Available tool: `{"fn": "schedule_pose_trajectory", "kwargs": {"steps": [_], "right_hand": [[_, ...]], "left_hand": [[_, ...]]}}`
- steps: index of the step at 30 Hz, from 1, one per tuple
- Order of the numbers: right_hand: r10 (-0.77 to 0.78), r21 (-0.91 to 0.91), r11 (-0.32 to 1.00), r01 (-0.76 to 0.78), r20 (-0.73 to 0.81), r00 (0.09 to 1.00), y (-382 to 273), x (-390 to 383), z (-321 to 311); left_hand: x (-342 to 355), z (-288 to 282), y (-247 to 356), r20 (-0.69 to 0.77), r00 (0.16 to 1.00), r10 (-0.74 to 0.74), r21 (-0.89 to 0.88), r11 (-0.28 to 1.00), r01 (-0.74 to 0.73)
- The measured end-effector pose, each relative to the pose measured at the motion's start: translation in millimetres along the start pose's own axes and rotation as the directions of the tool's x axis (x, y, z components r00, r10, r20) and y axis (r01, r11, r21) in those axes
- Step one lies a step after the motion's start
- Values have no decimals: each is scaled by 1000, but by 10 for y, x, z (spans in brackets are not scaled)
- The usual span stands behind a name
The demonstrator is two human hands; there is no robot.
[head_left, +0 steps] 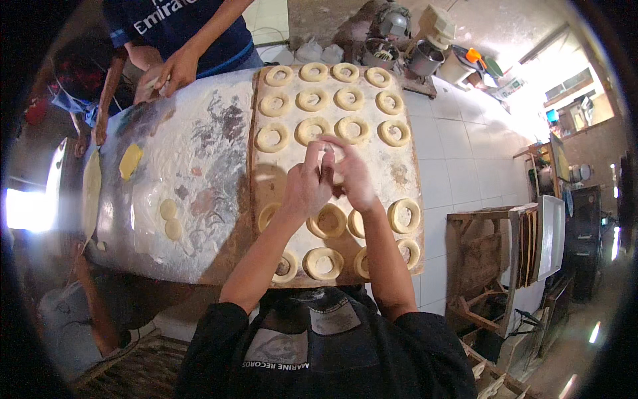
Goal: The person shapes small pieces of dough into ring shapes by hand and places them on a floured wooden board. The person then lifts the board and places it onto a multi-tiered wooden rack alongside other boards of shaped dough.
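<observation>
Pale dough rings (pixel 312 99) lie in rows on a floured wooden board (pixel 407 179). My left hand (pixel 309 183) and my right hand (pixel 355 181) meet above the board, between the far rows and the near ones. The fingers of my left hand are curled, with the tips close to those of my right. Motion blurs my right hand. Something pale shows between the hands, but its kind cannot be made out. Under my forearms, several near rings, such as one dough ring (pixel 326 221), are partly covered or shaded.
Left of the board, a flour-dusted table (pixel 149 246) bears a yellow lump (pixel 131 161), small dough discs (pixel 169 210) and a long dough strip (pixel 92 193). Co-workers' hands (pixel 176 72) are at its far and left edges. Metal pots (pixel 425 58) stand beyond; a wooden rack (pixel 482 259) is at right.
</observation>
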State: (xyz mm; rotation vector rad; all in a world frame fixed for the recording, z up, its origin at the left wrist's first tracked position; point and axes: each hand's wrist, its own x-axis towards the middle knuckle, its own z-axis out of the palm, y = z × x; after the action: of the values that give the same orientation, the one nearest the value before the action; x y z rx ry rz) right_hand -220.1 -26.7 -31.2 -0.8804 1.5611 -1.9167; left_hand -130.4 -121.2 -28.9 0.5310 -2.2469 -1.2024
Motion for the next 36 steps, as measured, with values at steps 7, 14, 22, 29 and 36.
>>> {"fn": "schedule_pose_trajectory", "kwargs": {"steps": [7,14,22,29,36], "right_hand": [[356,35,932,-362,106,928,-18,128,-106],[253,-711,624,-323,-207,945,451,402,-231],[219,-944,191,-271,-228,949,418,195,-38],[114,-938,281,-201,-175,978,92,-5,802],[402,-759,647,75,423,812,741,-122,2871]], "left_hand": [[104,37,-26,66,973,-223,-55,972,227],[489,-110,-103,73,905,-420,524,788,323],[264,-256,-209,264,842,-471,694,699,173],[-146,-757,-545,95,932,-350,479,837,265],[-1625,-2382,-1352,-295,869,-397,249,846,471]]}}
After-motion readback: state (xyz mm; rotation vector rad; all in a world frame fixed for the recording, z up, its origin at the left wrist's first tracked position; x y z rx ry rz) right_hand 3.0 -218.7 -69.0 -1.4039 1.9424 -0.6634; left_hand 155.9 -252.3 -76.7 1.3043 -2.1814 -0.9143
